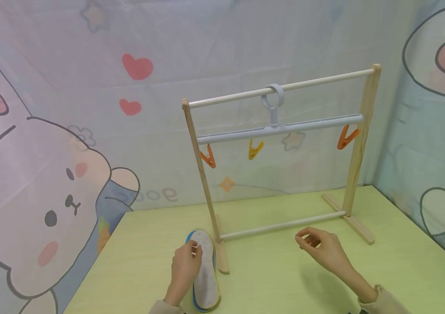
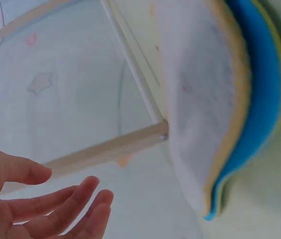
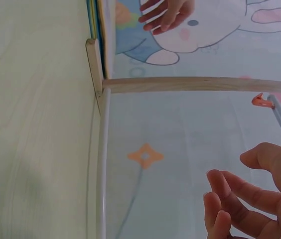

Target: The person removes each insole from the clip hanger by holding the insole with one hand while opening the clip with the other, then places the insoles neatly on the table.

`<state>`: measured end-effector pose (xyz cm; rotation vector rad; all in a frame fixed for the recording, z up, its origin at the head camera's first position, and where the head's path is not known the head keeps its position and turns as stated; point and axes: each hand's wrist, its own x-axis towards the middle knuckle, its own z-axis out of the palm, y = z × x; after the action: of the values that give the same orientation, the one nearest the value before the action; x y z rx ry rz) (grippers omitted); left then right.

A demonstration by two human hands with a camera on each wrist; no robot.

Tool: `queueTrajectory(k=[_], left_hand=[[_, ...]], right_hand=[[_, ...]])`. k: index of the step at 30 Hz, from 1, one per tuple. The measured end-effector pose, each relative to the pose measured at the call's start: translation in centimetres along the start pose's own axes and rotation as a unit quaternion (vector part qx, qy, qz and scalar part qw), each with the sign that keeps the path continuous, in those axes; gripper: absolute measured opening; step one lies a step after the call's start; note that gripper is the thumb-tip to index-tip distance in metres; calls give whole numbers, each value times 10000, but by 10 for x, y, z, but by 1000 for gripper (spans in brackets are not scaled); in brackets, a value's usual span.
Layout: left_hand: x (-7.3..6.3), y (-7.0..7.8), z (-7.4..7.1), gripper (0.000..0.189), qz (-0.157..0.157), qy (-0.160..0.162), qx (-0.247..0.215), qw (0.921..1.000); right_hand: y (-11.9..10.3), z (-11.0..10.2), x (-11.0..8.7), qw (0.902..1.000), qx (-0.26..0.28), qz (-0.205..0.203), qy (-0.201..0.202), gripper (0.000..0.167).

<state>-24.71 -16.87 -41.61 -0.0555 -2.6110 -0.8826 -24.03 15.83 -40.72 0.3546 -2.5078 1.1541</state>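
A stack of shoe insoles (image 1: pixel 207 279), pale grey on top with blue and yellow edges beneath, lies on the table at the left foot of a wooden rack. My left hand (image 1: pixel 186 266) hovers over the insoles, overlapping them in the head view; its fingers are relaxed and hold nothing, with a gap between thumb and fingertips in the left wrist view. To the right, my right hand (image 1: pixel 324 250) is raised in front of the rack's lower bar (image 1: pixel 281 226). Its fingers bend loosely, apart from the thumb, around nothing.
From the rack's top rod (image 1: pixel 324 81) hangs a pale blue hanger (image 1: pixel 309 125). Clipped under it are an orange clothespin (image 1: pixel 209 156) at left, a yellow clothespin (image 1: pixel 254 150) and another orange clothespin (image 1: pixel 347 138) at right. A printed curtain (image 1: pixel 207 52) stands behind the table (image 1: pixel 136 261).
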Motion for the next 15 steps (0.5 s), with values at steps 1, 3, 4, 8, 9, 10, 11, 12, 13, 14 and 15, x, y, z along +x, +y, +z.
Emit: queueTrajectory(k=[1, 3, 4, 8, 9, 10, 11, 12, 13, 14, 15], left_hand=[[-1, 3, 1, 20, 120, 60, -28, 9999], [-3, 8, 2, 20, 339, 152, -122, 9992], [-3, 11, 3, 20, 450, 207, -170, 9986], [-7, 20, 7, 21, 765, 457, -288, 9956], [-8, 22, 8, 21, 813, 499, -292, 9950], [-9, 25, 9, 21, 839, 521, -292, 9947], [-11, 27, 10, 22, 853, 515, -294, 9946], [-12, 30, 11, 23, 877, 512, -295, 9944], [-13, 32, 13, 24, 914, 512, -279, 9941], [-14, 34, 14, 24, 976, 517, -249, 9936], [-14, 36, 16, 24, 1064, 544, -205, 9926]], right_hand=[[0, 1, 0, 10000, -26, -7, 2, 13], [-1, 2, 0, 10000, -85, -28, -2, 13], [-1, 3, 0, 9999, -102, -53, 6, 12], [-3, 7, -2, 9998, -133, -128, 5, 12], [-3, 8, -2, 9998, -143, -152, 9, 11], [-3, 9, -3, 9997, -161, -183, 12, 11], [-3, 11, -3, 9996, -205, -214, 12, 11], [-3, 12, -4, 9994, -254, -252, 17, 12], [-3, 13, -4, 9991, -307, -281, 25, 12], [-4, 15, -4, 9989, -359, -309, 24, 13], [-4, 16, -5, 9986, -418, -335, 25, 13]])
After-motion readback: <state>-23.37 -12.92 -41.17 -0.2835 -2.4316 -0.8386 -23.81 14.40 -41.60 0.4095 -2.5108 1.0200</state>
